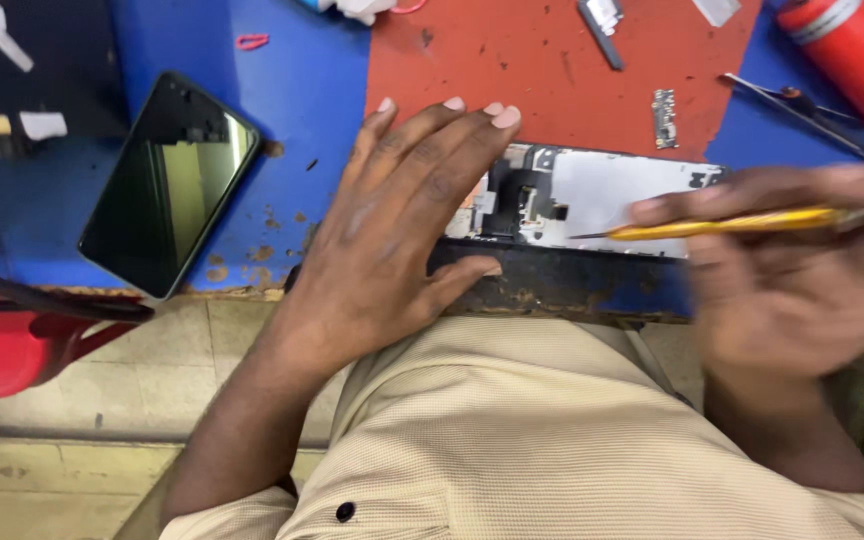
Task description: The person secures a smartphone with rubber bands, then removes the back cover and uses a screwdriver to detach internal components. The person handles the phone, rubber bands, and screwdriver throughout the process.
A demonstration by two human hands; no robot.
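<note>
Left hand [392, 230]: flat, fingers spread, grasping nothing, pressing down the left end of an opened phone chassis [602, 195] lying lengthwise along the near edge of the desk [302, 90]; right hand [782, 280]: blurred, grip closed on a slim yellow-handled screwdriver [732, 223], metal tip pointing left over the chassis middle, nearer the exposed parts. Also present: glossy black phone [167, 185] lying well left; red mat [552, 60]; red cylinder [857, 55]; small circuit strip [664, 117].

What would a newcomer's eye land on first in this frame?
First, the left hand pressed flat on an opened phone at the bench's near edge. Beside it, the blurred right hand holds a yellow screwdriver, tip over the phone's insides. Off to the left, a dark glossy phone screen lies on the blue mat.
</note>
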